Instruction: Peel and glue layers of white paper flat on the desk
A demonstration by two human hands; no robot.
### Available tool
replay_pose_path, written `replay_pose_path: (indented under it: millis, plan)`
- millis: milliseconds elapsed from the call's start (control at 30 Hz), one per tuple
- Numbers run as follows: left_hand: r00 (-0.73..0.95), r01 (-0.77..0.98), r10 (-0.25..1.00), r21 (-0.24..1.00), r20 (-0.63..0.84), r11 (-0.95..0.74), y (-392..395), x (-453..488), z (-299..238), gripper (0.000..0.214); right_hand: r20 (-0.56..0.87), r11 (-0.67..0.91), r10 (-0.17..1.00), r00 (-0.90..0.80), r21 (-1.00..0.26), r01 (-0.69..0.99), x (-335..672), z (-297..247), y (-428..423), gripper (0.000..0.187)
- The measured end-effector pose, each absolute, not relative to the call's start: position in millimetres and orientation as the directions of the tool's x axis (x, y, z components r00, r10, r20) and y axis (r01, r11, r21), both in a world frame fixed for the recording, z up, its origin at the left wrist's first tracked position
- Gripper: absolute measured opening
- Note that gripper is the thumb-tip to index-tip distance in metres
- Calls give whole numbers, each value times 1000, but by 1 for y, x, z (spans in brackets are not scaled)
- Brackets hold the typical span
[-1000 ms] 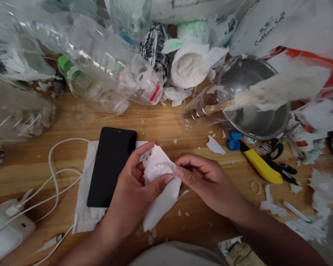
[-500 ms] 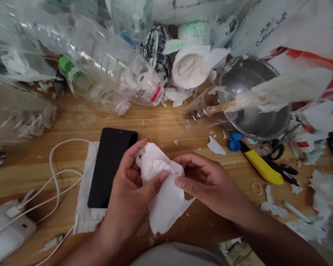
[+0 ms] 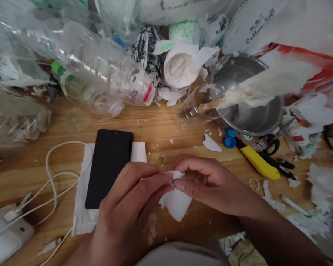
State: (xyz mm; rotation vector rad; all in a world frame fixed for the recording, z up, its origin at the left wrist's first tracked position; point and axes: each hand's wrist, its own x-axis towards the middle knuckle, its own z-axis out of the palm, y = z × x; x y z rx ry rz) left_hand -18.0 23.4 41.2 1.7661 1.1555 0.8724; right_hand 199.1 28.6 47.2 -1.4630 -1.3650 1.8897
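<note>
A crumpled piece of white tissue paper (image 3: 177, 205) is pinched between my two hands, its torn lower end hanging over the wooden table. My left hand (image 3: 133, 197) reaches over from the left with its fingers pressed together on the upper edge of the paper, hiding part of it. Thumb and curled fingers of my right hand (image 3: 208, 183) grip the same paper from the right, so the fingertips of both hands nearly meet. Left of my hands, a black phone (image 3: 108, 170) lies on a folded white sheet (image 3: 81, 210).
Clear plastic bottles (image 3: 105, 70) crowd the back left. At the back right, a metal bowl (image 3: 251, 116) has a paper-wrapped stick (image 3: 238, 96) across it. A yellow-handled cutter (image 3: 262, 164) lies by blue caps (image 3: 229, 141). A white cable (image 3: 54, 184) loops at left; paper scraps (image 3: 211, 143) litter the wood.
My left hand has turned over and moved its fingertips right toward my right hand. Less paper shows now, and the folded sheet beside the phone has come into view. The view has shifted slightly.
</note>
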Motion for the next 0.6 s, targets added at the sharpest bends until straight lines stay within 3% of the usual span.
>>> replay_pose_path:
  millis: [200, 400, 533, 600]
  plan:
    - [336, 304, 942, 946, 2, -111, 21, -14, 33, 26, -513, -470, 756, -406, -858, 209, 203, 42, 31, 24]
    - [371, 290, 921, 957, -120, 8, 25, -10, 29, 13, -478, -382, 770, -422, -876, 296, 203, 39, 34, 23]
    - [389, 222, 855, 936, -342, 274, 29, -10, 29, 2, -397, -234, 780, -483, -902, 363, 200, 39, 38, 19]
    - [383, 137, 789, 874, -481, 466, 32, -9, 29, 7, -335, -136, 853, -401, -884, 448, 202, 45, 36, 13]
